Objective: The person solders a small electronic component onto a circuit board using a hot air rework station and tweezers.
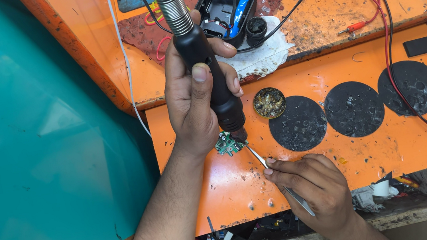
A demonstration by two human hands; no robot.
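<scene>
**Heating the small board**

I have my left hand wrapped around the hot-air handpiece, nozzle over the green circuit board. My right hand, at five o'clock, pinches tweezers touching it. I judge desoldering underway; the next lift needs steadiness. The orange table edge lies close below; black discs at three o'clock.

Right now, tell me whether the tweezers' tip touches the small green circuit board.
Touching. The head view shows the tweezers, held in the right hand, with their tip meeting the edge of the green circuit board; no gap shows.
</scene>
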